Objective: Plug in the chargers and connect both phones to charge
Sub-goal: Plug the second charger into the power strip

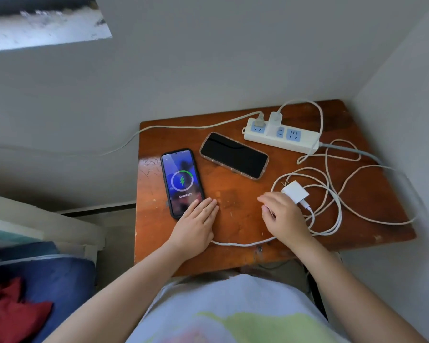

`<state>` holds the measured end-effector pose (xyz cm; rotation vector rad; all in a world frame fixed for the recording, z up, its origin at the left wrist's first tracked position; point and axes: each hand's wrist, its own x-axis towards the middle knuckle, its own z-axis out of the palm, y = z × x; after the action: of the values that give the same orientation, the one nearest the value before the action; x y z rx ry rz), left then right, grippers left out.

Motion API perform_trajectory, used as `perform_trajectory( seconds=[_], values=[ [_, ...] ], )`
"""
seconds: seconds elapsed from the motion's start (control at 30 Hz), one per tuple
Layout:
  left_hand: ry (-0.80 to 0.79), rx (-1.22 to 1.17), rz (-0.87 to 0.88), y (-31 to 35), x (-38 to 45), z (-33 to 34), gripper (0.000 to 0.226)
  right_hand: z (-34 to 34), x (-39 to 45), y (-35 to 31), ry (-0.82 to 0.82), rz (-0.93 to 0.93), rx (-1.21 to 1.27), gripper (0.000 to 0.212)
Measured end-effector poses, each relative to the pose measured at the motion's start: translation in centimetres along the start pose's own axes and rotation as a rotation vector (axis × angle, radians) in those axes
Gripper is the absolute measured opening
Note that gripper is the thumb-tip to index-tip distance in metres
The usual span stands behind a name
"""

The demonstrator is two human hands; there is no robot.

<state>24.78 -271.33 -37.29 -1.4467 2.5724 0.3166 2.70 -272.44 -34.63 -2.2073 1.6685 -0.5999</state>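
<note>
A lit phone [181,179] with a green charging ring lies on the left of the wooden table [235,189]. My left hand [196,224] rests flat on its lower end, fingers together. A white cable [243,243] runs out from under that hand. A second phone [233,155] with a dark screen lies further back. A white power strip [281,136] at the back carries one white charger [275,118]. Another white charger [296,191] lies unplugged among loose cable loops. My right hand [281,215] hovers beside it, fingers loosely curled, holding nothing I can see.
A grey plug [259,120] sits in the strip's left socket, its cord trailing left off the table. Walls close in behind and on the right. Blue and red fabric [22,293] lies at lower left. Tangled white cable [332,194] covers the table's right side.
</note>
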Motion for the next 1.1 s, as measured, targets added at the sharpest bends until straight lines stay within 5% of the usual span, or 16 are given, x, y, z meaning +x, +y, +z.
perform_trajectory(
  seconds=[0.13,0.33,0.5,0.73,0.87,1.1],
  values=[
    [0.026,0.100,0.082,-0.9,-1.3,-1.7,0.057,-1.8,-0.9,1.1,0.103,0.147,-0.134,0.027],
    [-0.026,0.028,0.119,-1.8,-1.5,-0.8,0.057,-2.3,0.1,2.3,-0.003,0.518,-0.292,0.053],
    [0.052,-0.029,0.110,0.5,0.7,-0.8,0.057,-3.0,1.6,2.8,0.020,0.610,-0.019,0.049],
    [0.251,-0.219,-0.243,4.1,5.8,-0.6,0.058,-11.4,3.2,9.7,0.070,0.400,0.020,0.051],
    [0.255,-0.238,-0.452,4.3,8.0,-0.3,0.058,-13.3,6.7,13.3,-0.083,0.198,-0.079,0.054],
    [0.292,-0.276,-0.530,3.9,8.9,-0.6,0.058,-13.7,14.1,14.0,-0.280,-0.137,-0.321,0.051]
  ],
)
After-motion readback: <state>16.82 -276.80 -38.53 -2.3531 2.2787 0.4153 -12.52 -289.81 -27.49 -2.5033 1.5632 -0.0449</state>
